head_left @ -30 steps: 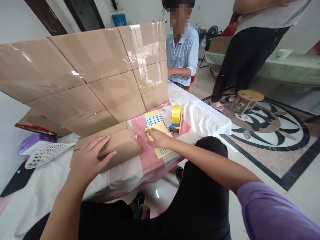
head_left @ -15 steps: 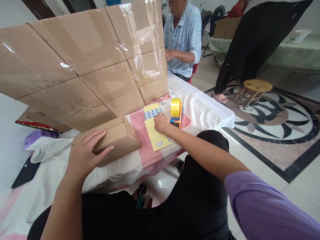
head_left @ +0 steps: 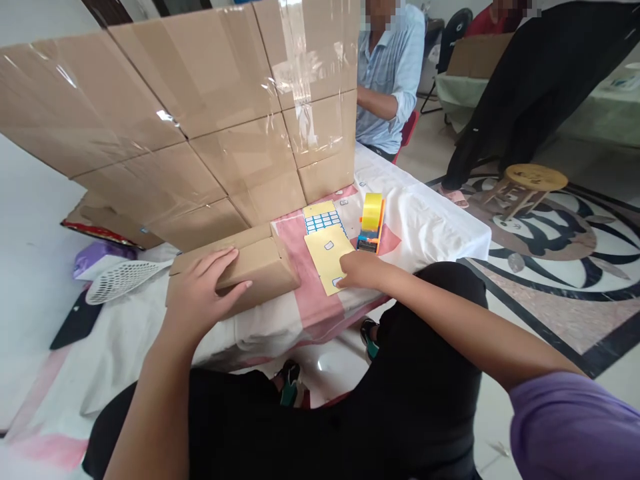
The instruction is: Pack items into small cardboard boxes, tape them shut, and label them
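A closed cardboard box [head_left: 260,267] lies on the cloth-covered table in front of me. My left hand [head_left: 207,283] rests on its top with the fingers stretched out and the thumb apart. To the right of the box is a yellow sheet [head_left: 320,257] bearing a few small white stickers with blue edges. My right hand [head_left: 363,270] is over its near right side, fingers bent and close together. A fingertip touches the sticker [head_left: 337,283] near the sheet's lower edge; whether anything is pinched is hidden. Beyond this hand stands a tape dispenser [head_left: 371,223] with a yellow roll.
A tall stack of taped cardboard boxes [head_left: 225,107] rises behind the box. A white perforated scoop [head_left: 125,280], a dark flat object [head_left: 75,320] and a purple package [head_left: 103,259] lie at the left. A person [head_left: 390,80] sits beyond the table. A wooden stool [head_left: 535,179] stands on the floor.
My right hand has moved from the upper part of the yellow sheet to its near right edge, uncovering a sticker in the middle. The left hand stays on the box. The view has shifted.
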Motion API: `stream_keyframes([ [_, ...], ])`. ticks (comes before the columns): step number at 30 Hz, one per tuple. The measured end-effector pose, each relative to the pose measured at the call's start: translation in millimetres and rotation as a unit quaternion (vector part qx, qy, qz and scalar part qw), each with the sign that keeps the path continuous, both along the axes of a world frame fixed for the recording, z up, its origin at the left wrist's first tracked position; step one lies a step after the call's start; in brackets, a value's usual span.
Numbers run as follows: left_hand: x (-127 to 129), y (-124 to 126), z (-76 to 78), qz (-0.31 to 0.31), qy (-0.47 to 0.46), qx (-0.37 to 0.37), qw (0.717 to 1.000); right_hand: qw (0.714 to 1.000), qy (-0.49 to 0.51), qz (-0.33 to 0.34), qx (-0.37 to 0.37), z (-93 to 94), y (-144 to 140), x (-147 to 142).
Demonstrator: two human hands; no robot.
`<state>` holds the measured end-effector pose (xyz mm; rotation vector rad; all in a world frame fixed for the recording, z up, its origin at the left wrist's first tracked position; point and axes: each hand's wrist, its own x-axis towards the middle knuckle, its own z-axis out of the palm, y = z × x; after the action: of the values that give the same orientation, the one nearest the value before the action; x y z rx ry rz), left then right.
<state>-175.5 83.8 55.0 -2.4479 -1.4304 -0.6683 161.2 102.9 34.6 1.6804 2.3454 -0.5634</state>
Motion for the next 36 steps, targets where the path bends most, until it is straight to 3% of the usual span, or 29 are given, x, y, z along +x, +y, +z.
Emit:
stream_keyframes([
  [6, -1, 0, -0.8, 0.002, 0.008, 0.002, 1.000, 0.999, -0.036, 0.011, 0.000, -5.2, 0, -20],
  [15, 0, 1, -1.7, 0.000, 0.018, 0.023, 1.000, 0.999, -0.037, 0.023, -0.012, -9.4, -3, -26],
  [24, -1, 0, -2.5, 0.001, 0.025, 0.029, 0.999, 0.999, -0.038, 0.004, -0.008, -1.0, -5, -24],
  [32, 1, 1, -3.4, 0.009, 0.021, 0.023, 0.999, 1.000, -0.009, 0.010, -0.019, -12.7, -3, -25],
  [36, 0, 1, -4.1, 0.011, 0.020, 0.021, 1.000, 0.999, 0.040, 0.004, -0.031, -8.8, 0, -18],
])
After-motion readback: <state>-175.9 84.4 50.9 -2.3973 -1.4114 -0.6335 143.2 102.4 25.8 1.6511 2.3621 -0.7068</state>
